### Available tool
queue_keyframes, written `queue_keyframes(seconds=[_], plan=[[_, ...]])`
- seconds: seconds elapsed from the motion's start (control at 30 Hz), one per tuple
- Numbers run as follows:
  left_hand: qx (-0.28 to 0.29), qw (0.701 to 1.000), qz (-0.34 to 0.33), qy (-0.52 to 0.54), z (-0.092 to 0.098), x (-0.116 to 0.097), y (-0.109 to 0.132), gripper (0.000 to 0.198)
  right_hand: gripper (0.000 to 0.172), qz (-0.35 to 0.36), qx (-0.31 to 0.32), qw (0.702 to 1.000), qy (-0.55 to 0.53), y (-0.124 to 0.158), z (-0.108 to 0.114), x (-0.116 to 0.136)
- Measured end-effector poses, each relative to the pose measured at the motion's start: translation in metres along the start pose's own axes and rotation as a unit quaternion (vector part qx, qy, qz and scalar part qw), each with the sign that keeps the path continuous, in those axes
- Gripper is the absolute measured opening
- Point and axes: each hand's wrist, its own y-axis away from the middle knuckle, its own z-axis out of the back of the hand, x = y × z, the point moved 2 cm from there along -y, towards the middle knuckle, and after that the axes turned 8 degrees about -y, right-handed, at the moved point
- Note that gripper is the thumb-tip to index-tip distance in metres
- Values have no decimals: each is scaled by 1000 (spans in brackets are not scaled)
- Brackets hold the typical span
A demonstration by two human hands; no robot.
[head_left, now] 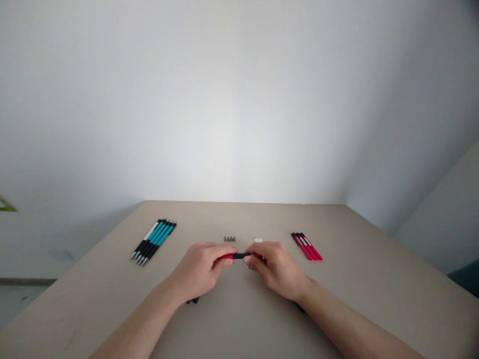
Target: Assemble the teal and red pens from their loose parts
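Toward the tabletop's left edge [108, 254], slim blue-and-black plastic pens [159, 236] looked finished; left hand [204, 264] and right hand [276, 264] pinched an incomplete red-and-black plastic pen [241, 256], red plastic barrels [309, 255] seemingly remaining.

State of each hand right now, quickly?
Left hand: closed, holding a pen by its red part.
Right hand: closed, fingers gripping the same pen's black part.
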Motion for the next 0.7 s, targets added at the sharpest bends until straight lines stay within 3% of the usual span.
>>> queue_keyframes(seconds=[0.7], plan=[[4, 1000, -8, 1, 1, -3, 0, 24, 34, -10, 31, 999, 2, -1, -1, 5]])
